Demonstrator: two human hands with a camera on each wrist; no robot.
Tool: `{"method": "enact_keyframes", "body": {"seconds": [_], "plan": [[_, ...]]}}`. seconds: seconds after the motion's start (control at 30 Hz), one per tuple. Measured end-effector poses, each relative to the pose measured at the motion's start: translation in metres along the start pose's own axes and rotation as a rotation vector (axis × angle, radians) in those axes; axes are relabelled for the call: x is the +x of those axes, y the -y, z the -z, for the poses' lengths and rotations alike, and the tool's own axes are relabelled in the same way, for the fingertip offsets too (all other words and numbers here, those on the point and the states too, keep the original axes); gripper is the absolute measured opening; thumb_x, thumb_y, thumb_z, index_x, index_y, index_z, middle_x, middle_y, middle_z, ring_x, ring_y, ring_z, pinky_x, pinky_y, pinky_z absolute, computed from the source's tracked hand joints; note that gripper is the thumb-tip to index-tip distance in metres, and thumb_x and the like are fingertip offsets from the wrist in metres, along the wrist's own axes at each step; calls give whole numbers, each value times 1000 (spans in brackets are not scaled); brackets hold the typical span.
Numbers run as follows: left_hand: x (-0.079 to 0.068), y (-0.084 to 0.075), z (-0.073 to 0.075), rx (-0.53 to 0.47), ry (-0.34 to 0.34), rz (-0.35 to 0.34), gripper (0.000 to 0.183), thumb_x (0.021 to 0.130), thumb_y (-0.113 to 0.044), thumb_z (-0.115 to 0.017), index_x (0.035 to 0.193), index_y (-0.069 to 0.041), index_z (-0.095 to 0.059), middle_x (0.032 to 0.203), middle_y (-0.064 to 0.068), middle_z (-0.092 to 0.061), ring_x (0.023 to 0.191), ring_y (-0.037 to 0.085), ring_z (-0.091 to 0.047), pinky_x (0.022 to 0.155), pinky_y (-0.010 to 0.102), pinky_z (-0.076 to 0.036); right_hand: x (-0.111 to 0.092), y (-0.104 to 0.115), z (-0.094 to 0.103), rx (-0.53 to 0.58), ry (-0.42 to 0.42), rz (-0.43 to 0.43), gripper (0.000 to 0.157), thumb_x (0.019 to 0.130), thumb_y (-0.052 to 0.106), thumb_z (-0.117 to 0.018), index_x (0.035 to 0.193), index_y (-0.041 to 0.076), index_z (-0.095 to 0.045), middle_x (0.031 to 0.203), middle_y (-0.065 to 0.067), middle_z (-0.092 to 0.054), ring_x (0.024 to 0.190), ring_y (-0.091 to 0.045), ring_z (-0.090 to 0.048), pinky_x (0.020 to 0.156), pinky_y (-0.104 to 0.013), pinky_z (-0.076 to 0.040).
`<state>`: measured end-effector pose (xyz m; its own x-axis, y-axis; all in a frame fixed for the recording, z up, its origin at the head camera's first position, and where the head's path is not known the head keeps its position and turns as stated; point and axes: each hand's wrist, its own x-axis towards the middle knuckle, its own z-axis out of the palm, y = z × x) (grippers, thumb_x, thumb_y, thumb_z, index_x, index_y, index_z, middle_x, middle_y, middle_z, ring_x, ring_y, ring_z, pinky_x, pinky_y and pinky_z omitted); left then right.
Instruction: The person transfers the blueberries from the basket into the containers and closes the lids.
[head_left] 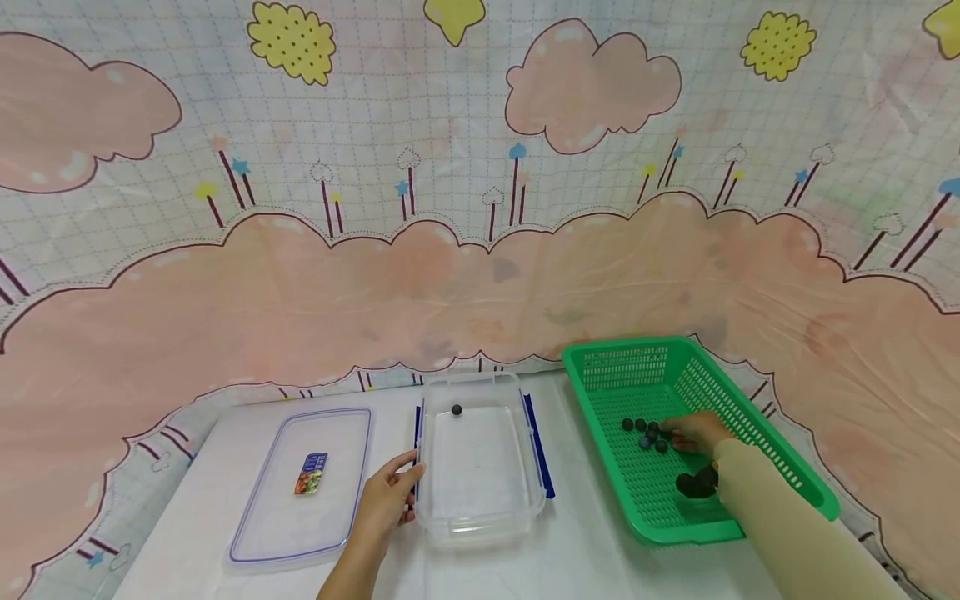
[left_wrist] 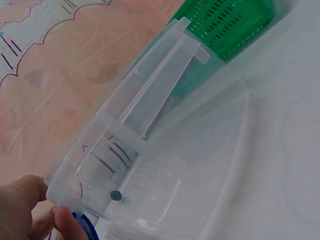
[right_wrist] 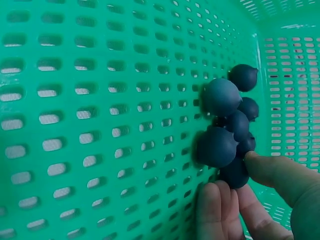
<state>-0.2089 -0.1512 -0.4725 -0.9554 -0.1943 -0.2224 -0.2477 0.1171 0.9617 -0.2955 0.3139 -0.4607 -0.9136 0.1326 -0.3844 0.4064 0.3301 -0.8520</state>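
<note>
My left hand point(head_left: 386, 496) grips the left side of a clear plastic box point(head_left: 476, 471), by its blue latch point(left_wrist: 88, 227). One blueberry point(head_left: 457, 410) lies inside the box near the far end. To the right, my right hand point(head_left: 697, 432) reaches into a green perforated basket point(head_left: 693, 533). There the thumb and fingers pinch a dark blueberry point(right_wrist: 234, 174) at the near side of a small cluster. Several other blueberries point(right_wrist: 217, 147) sit against it on the basket floor. The held one is partly covered by the fingertips.
A clear lid point(head_left: 262, 508) with a blue seal and a colourful label point(head_left: 311, 473) lies flat at the left. Another blue latch point(head_left: 540, 450) hangs open along the box's right side. A patterned cloth point(head_left: 450, 292) rises behind the white table point(head_left: 585, 533).
</note>
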Motion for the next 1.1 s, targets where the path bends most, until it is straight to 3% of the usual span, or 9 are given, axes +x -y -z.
{"method": "enact_keyframes", "body": {"seconds": [0.17,0.37,0.53,0.73,0.97,1.1], "plan": [[1,0,1,4,1,6,46,96,-23,-63,138,-5,-55,78,0,-50,61,10,-46,49,20,-47,2,-1,0,5,-11,-4,60,92,4,-61,131,-28,-28,110,-28,-52,103,-39,-57,84,-35,-58],[1,0,1,3,5,10,47,96,-24,-63,138,-5,-55,78,1,-49,61,10,-46,49,20,-47,2,-3,1,2,6,3,62,90,6,-65,130,-28,-32,114,-32,-50,106,-42,-57,82,-34,-59],[1,-1,1,7,5,12,47,96,-24,-63,138,-5,-55,78,1,-50,61,10,-46,49,20,-47,8,-6,6,21,51,6,64,86,8,-69,127,-28,-36,107,-28,-56,93,-31,-62,78,-32,-59],[1,-2,1,4,2,10,46,96,-23,-63,137,-4,-55,78,1,-50,60,10,-46,48,20,-47,5,-2,8,64,16,-17,49,89,4,-63,124,-24,-41,96,-17,-57,79,-19,-63,74,-31,-60],[1,-2,0,5,0,7,47,95,-23,-64,137,-4,-55,78,1,-50,60,10,-46,48,20,-47,6,2,12,89,-14,-46,28,90,1,-59,111,-16,-52,95,-15,-53,74,-16,-61,72,-28,-59],[1,-2,1,10,-4,7,46,96,-23,-63,137,-4,-55,79,1,-51,60,10,-46,48,20,-47,4,7,13,98,-4,-50,25,90,0,-59,109,-14,-52,93,-14,-53,71,-13,-60,69,-25,-58]]}}
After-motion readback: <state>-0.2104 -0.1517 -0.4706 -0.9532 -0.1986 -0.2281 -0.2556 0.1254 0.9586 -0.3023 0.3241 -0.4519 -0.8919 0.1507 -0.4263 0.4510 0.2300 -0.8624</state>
